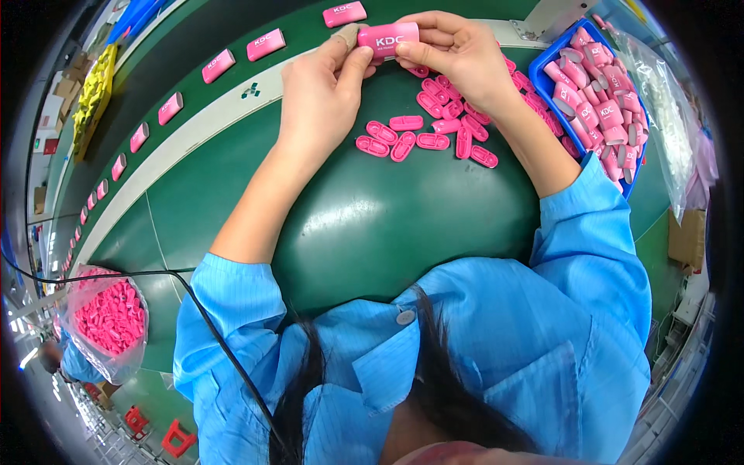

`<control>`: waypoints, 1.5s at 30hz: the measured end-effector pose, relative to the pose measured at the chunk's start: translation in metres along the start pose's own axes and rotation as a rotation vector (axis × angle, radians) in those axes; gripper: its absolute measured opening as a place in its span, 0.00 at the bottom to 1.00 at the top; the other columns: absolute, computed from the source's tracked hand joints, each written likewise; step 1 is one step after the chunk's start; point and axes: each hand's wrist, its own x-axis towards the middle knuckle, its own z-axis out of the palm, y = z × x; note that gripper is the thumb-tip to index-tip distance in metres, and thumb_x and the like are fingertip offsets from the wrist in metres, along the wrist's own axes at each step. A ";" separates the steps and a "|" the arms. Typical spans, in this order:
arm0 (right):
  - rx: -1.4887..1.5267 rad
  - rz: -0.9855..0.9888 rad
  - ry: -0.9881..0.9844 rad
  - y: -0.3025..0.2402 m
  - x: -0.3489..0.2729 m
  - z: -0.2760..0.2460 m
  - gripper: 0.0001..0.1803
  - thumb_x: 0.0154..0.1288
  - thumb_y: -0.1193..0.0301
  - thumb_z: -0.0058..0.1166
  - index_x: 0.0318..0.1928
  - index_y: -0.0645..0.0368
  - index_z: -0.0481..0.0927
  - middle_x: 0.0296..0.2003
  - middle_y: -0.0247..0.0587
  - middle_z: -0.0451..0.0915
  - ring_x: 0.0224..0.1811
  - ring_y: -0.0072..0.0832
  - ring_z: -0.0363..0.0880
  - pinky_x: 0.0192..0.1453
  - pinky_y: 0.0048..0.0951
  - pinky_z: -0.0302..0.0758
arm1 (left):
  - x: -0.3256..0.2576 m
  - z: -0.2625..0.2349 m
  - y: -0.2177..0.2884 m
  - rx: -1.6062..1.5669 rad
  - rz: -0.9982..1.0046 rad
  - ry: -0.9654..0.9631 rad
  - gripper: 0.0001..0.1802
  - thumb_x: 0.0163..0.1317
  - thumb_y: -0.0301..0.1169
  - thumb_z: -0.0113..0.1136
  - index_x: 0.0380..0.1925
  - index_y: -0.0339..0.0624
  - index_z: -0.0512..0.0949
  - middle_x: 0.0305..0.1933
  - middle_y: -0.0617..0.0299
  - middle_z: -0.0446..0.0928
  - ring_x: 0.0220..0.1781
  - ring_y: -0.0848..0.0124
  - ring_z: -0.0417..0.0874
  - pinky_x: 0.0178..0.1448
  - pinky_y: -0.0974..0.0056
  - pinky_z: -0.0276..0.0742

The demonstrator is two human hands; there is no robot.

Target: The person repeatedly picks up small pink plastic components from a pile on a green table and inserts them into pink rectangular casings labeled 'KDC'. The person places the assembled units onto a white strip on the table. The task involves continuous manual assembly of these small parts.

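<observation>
Between both hands I hold a pink casing with white print, over the near rim of the conveyor. My left hand pinches its left end with thumb and index finger; a beige covering wraps a fingertip. At the right end, the thumb and fingers of my right hand close on it. Whether a smaller part sits at that end, I cannot tell. Below the hands, several bright pink oval caps lie loose on the green table, some showing their hollow inner side.
A row of pink casings lies spaced along the green conveyor belt. At the right stands a blue bin heaped with similar casings, beside a clear plastic bag. A bag of pink caps sits at the left. A black cable crosses my left side.
</observation>
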 end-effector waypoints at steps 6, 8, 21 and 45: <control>-0.113 -0.184 0.162 -0.009 -0.013 0.024 0.17 0.60 0.77 0.58 0.49 0.70 0.74 0.40 0.46 0.81 0.39 0.23 0.80 0.46 0.22 0.79 | -0.012 0.012 0.003 0.207 0.185 0.057 0.26 0.57 0.19 0.48 0.57 0.22 0.60 0.31 0.46 0.82 0.31 0.56 0.85 0.36 0.62 0.79; -0.155 -0.235 0.202 -0.009 -0.016 0.028 0.16 0.58 0.76 0.59 0.47 0.68 0.77 0.42 0.45 0.81 0.40 0.23 0.80 0.45 0.24 0.78 | -0.016 0.016 0.004 0.135 0.108 0.030 0.28 0.56 0.20 0.49 0.58 0.22 0.58 0.31 0.47 0.82 0.30 0.56 0.85 0.35 0.62 0.79; -0.691 -0.217 0.427 0.034 0.089 -0.095 0.20 0.55 0.72 0.61 0.48 0.68 0.75 0.34 0.43 0.81 0.33 0.28 0.80 0.41 0.26 0.76 | -0.019 -0.023 0.000 0.343 0.148 -0.372 0.14 0.54 0.24 0.59 0.43 0.40 0.78 0.42 0.57 0.76 0.39 0.66 0.79 0.39 0.69 0.74; -0.338 -0.418 0.108 0.005 0.001 0.013 0.07 0.54 0.78 0.57 0.34 0.64 0.77 0.32 0.40 0.76 0.29 0.28 0.79 0.35 0.26 0.78 | 0.033 -0.007 -0.024 -0.656 -0.378 -0.297 0.12 0.55 0.28 0.65 0.39 0.38 0.78 0.35 0.65 0.79 0.40 0.75 0.79 0.51 0.68 0.74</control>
